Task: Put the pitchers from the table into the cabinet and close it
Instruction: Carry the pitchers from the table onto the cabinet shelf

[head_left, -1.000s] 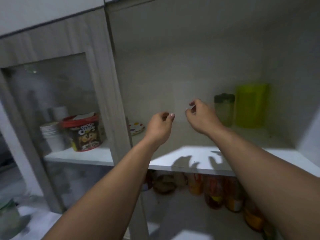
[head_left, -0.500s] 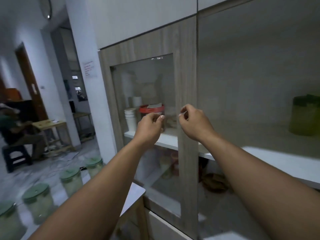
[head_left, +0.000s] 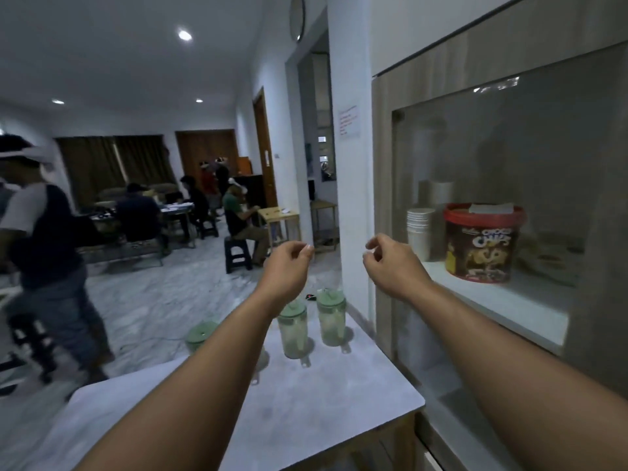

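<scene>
Three clear pitchers with green lids stand on the grey table (head_left: 306, 402): one (head_left: 331, 317) near the cabinet, a second (head_left: 293, 329) beside it, a third (head_left: 201, 336) partly behind my left forearm. My left hand (head_left: 289, 263) and my right hand (head_left: 390, 260) hover in the air above the pitchers, fingers loosely curled, holding nothing. The wooden cabinet (head_left: 384, 198) with a glass door fills the right side.
Behind the glass sit stacked white cups (head_left: 419, 232) and a red-lidded chocolate tub (head_left: 482, 243). A person (head_left: 51, 266) walks at the left; others sit at tables farther back. A white pillar (head_left: 350, 164) stands beside the cabinet.
My view has swung left from the open cabinet shelf to the table with the pitchers. Both hands stayed raised and empty, and moved a little apart.
</scene>
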